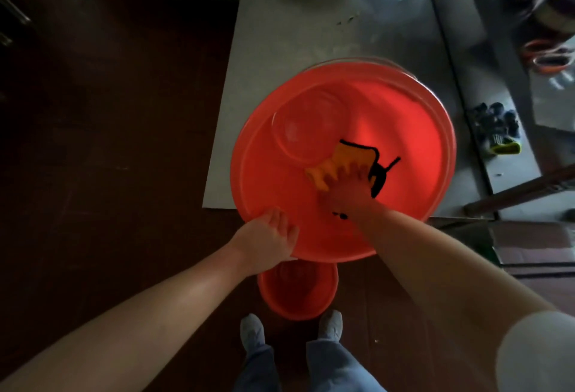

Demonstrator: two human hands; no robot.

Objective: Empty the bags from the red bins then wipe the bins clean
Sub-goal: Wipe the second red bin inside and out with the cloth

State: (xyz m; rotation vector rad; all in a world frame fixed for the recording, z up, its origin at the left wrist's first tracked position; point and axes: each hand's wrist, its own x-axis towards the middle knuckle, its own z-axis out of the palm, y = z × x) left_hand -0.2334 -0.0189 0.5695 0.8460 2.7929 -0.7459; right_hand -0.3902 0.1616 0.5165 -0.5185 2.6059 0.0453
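The big red bin [404,130] sits at the worktop's [295,34] near edge. It looks light, stiff and slick, so it is best steadied by its rim. The left hand [267,242] grips that near rim. The right hand [345,192], fingers spread flat, presses an orange cloth [351,158] onto the bin's bottom.

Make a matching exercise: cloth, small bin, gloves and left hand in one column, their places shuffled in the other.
Things
1. cloth
2. small bin
3. gloves
4. left hand

Places
A. on the floor by the shoes
B. gripping the big bin's near rim
C. under the right hand, inside the big bin
D. on the table, right of the big bin

Pairs: 1-C; 2-A; 3-D; 4-B
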